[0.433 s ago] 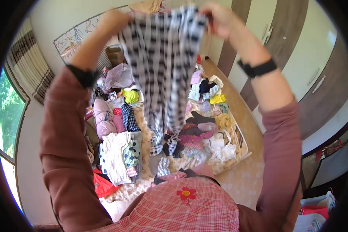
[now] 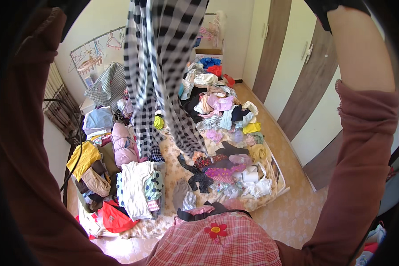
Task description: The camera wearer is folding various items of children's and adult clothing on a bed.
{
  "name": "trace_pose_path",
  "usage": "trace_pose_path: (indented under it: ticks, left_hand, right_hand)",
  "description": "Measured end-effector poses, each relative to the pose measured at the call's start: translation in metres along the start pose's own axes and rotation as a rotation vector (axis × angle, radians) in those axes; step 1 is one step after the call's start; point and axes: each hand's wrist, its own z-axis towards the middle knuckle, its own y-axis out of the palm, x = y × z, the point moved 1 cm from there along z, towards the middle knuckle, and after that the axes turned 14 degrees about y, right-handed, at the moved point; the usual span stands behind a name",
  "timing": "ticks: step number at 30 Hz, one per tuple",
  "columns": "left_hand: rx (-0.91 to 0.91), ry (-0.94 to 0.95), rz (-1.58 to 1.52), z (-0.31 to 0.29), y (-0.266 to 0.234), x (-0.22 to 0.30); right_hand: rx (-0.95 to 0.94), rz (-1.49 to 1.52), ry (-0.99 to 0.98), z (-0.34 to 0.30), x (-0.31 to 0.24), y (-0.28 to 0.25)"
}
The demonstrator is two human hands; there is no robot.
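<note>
Black-and-white checked trousers (image 2: 173, 48) hang down from the upper edge of the view, over the bed. Their two legs dangle apart, slightly blurred, and the waist end is cut off. Both my arms are raised high, and my two hands lie beyond the picture's edge. Below the trouser legs are a dark blue checked cloth (image 2: 157, 154), a white garment (image 2: 135, 186) on a folded stack, and black garments (image 2: 200, 181).
Piles of clothes cover much of the floral bed (image 2: 168, 155): a yellow garment (image 2: 84, 159), a red bag-like cloth (image 2: 116, 218), pink and white pieces at right. A hanger rack (image 2: 95, 48) and a cardboard box (image 2: 209, 52) stand behind. A striped wardrobe (image 2: 297, 80) lines the right side.
My arms have risen and spread, taking both hands, which held the trousers by the waist, out of view. The trousers have swung up and left, uncovering more of the bed.
</note>
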Motion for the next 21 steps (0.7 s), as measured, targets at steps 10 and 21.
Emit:
trace_pose_path:
  ticks: [10,21]
  left_hand:
    - [-0.079,-0.15,-0.23,-0.029,0.032,-0.032]
    - [-0.229,-0.142,-0.474,-0.057,0.066,-0.018]
  right_hand:
    - [0.205,-0.614,0.067,-0.028,0.002,0.024]
    - [0.072,-0.349,0.255,-0.044,0.034,0.021]
